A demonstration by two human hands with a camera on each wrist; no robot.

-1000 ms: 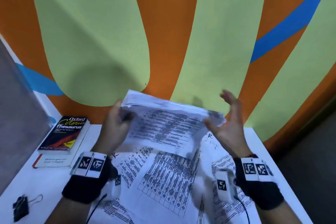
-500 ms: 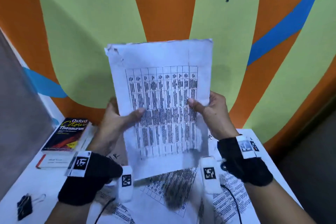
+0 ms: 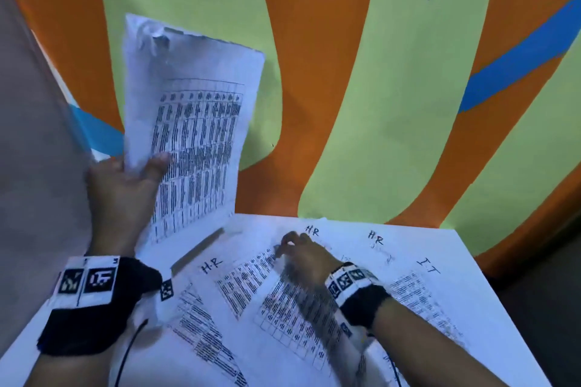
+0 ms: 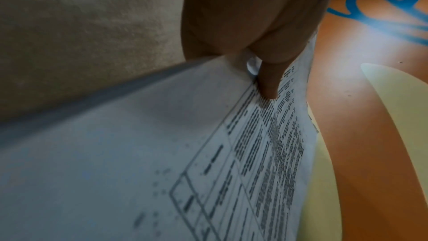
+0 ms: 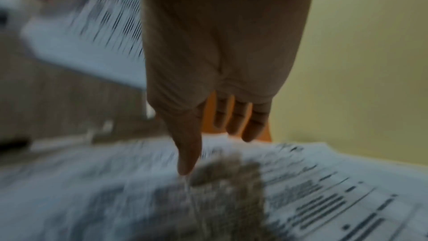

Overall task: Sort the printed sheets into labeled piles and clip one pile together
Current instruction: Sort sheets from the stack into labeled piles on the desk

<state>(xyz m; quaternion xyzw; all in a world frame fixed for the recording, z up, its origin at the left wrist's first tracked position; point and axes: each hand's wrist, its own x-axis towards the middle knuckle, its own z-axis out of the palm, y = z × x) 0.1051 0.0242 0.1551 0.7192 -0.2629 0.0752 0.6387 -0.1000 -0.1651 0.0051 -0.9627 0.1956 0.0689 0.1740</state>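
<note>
My left hand [image 3: 138, 173] holds a small stack of printed table sheets [image 3: 191, 126] upright at the left, thumb [image 4: 269, 81] pressed on the front of the sheets [image 4: 162, 153]. My right hand [image 3: 298, 251] is down over the printed sheets spread on the white table [image 3: 456, 248], its fingers [image 5: 231, 122] hanging straight and its thumb [image 5: 187, 153] reaching toward a sheet [image 5: 324, 199]; the view is blurred by motion. Sheets on the table carry handwritten labels: "HR" [image 3: 211, 266], "HR" [image 3: 312, 230], "HR" [image 3: 375, 237] and "IT" [image 3: 427, 266].
A wall painted with orange, green and blue bands [image 3: 345, 88] stands right behind the table. A grey surface [image 3: 34, 151] borders the table's left side. The table's right edge [image 3: 490, 298] drops off to a dark floor.
My right hand let go of the held stack and dropped to the sheets on the table. My left hand carried the stack to the left, tilted. The head view turned right and down.
</note>
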